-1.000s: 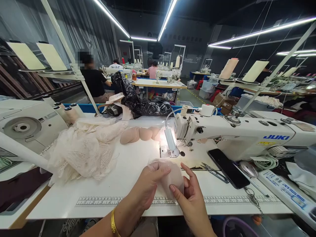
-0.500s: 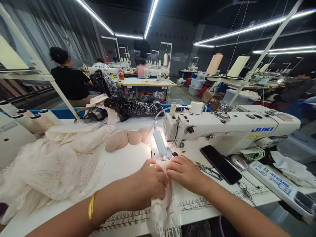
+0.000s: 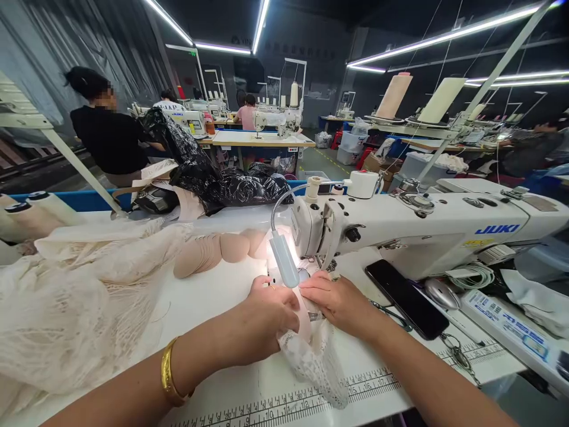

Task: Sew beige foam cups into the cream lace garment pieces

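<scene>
A piece of cream lace fabric [image 3: 315, 365] with a smooth pale band lies under both hands, its loose end hanging towards the table's front edge. My left hand [image 3: 269, 317], with bent fingers, is closed on the fabric's left side. On the other side my right hand [image 3: 335, 299] has its fingers together, their tips pinching the fabric near the presser foot; its thumb is hidden. Just beyond the fingertips is the head of a white sewing machine [image 3: 422, 225]. A lit grey lamp [image 3: 284, 260] on a bendable neck covers the needle area.
Left lie a heap of cream lace [image 3: 89, 302] and a row of beige oval pads [image 3: 200, 255]. A black phone [image 3: 406, 299], scissors [image 3: 393, 314] and a long white box [image 3: 511, 332] lie right. Black plastic [image 3: 249, 190] is behind; co-workers sit further back.
The lace's loose end has swung right and up onto the tabletop from the front edge. Both hands stay close to the needle area. The view has shifted slightly.
</scene>
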Motion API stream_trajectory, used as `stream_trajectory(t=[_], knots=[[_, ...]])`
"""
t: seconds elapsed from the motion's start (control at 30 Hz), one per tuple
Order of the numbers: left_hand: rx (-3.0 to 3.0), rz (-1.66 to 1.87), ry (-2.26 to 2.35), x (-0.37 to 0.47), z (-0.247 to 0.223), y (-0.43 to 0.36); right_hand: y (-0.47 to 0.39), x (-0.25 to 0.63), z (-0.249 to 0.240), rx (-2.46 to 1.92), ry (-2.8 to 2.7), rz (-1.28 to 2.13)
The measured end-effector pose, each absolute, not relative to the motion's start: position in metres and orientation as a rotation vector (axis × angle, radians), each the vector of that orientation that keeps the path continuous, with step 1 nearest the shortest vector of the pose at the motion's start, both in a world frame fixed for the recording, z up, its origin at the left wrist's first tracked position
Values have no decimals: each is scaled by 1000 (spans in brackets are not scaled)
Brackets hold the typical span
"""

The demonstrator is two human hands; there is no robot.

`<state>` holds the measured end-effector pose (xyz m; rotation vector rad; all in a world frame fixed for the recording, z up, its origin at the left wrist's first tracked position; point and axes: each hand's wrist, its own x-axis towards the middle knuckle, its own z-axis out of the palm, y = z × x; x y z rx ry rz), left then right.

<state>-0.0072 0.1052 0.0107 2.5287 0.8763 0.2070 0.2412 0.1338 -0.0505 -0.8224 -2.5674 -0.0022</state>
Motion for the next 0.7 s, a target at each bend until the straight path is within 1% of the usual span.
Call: stream_trajectory(t=[0.37, 0.7], knots=[[2591, 303, 804, -6, 7, 113, 140, 240, -59, -935, -2448, 52], [2641, 209, 807, -9, 11, 114, 136, 241, -58, -964, -2438, 98]])
